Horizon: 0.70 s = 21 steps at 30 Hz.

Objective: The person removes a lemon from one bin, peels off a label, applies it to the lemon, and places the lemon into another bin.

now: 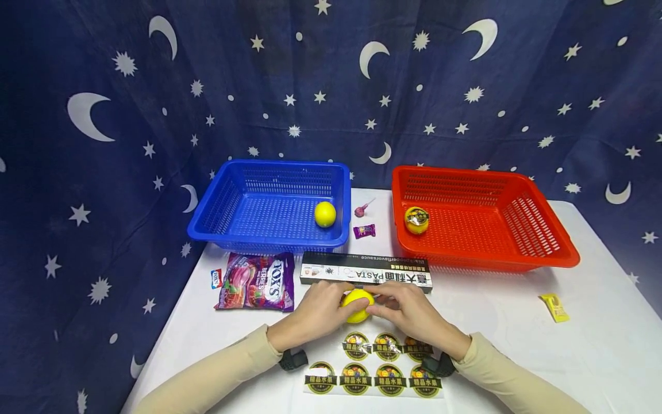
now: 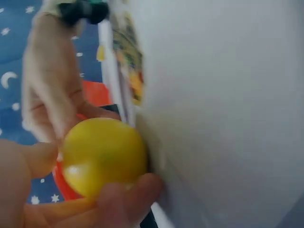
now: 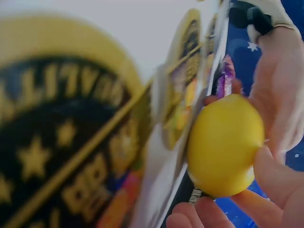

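Three views: one from the head, two from the wrists.
The head view looks forward and down over the table (image 1: 496, 310), both hands near its lower edge. Each wrist view sits very close, tilted sideways, facing the other hand. All three share the lemon (image 1: 357, 305) between the hands and the stickers (image 1: 372, 379) beside it.

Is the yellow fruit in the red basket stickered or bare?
Stickered: the yellow fruit in the red basket carries a dark round label on its top.

Yellow ball (image 1: 357, 306) smooth, slightly glossy plastic. Blue basket (image 1: 269, 204) and red basket (image 1: 481, 215) shiny perforated plastic. Stickers (image 1: 373, 362) glossy; worktop (image 1: 517, 328) covering matt white.
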Available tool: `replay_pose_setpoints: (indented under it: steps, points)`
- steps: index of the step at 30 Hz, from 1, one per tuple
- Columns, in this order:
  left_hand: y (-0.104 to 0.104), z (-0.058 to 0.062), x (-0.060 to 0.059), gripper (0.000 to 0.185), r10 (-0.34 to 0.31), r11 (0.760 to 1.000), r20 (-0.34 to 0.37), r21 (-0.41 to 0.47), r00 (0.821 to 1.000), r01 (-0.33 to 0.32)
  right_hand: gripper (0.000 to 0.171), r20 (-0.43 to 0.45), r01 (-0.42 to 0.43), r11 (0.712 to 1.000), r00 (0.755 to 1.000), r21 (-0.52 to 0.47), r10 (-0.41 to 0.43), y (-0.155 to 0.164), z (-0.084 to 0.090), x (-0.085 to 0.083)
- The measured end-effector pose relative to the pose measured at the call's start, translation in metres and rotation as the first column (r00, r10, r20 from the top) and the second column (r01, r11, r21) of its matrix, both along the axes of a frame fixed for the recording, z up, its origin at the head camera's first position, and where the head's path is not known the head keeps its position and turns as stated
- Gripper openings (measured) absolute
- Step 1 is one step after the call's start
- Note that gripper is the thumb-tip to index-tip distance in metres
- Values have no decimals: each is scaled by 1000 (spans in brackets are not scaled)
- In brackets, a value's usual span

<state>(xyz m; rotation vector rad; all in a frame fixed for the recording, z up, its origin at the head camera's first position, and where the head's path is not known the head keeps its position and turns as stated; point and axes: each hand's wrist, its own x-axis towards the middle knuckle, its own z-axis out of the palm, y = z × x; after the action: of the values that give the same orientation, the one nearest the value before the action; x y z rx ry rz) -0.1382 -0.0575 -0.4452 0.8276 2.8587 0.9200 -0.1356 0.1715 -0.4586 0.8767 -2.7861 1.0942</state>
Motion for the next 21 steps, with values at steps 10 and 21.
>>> replay_pose_setpoints:
  steps: [10,21]
  points:
    - [-15,7,4,57,-70,996,197,59,978,59,38,-31,-8,998,999,55,9,1,2,-2]
    - [-17,0,12,68,-48,999,76,-18,996,49,55,68,-45,998,997,51,42,2,5,6]
